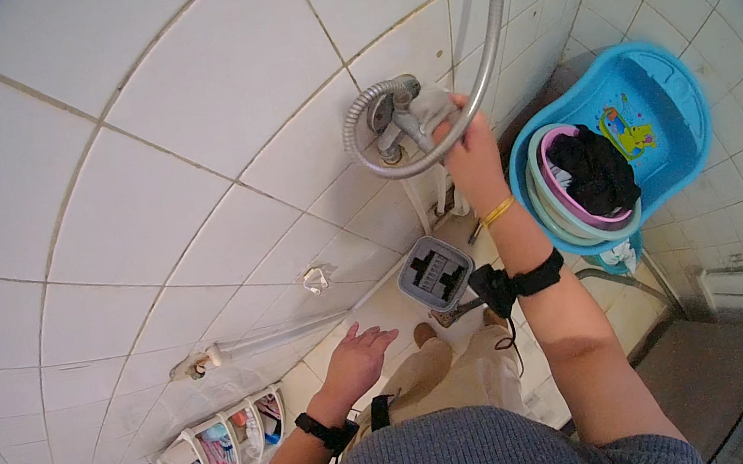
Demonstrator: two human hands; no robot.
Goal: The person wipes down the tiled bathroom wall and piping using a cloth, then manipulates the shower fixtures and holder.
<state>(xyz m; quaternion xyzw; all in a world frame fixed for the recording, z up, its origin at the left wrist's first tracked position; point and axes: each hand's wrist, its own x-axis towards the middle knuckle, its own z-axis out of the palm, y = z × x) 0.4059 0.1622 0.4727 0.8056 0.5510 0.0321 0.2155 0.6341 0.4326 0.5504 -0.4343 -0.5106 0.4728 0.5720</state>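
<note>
My right hand (pixel 469 142) reaches up to the wall and holds a light grey cloth (pixel 432 108) against the metal shower mixer tap (pixel 406 124). Part of that hand is hidden behind the metal shower hose (pixel 489 61), which loops below and around the tap. My left hand (pixel 357 360) hangs in the air, palm down, with its fingers apart and nothing in it. Under the tap, on the floor, stands a grey square bin or bucket (pixel 412 292) with dark openwork inside.
At the right, a blue baby bath (pixel 679 107) holds stacked basins (pixel 544 203) with dark clothes (pixel 593 169). A white wall rack (pixel 195 457) with bottles is at the lower left. A wall hook (pixel 315 281) and a pipe fitting (pixel 214 356) stick out. A brown-topped appliance (pixel 705 375) stands lower right.
</note>
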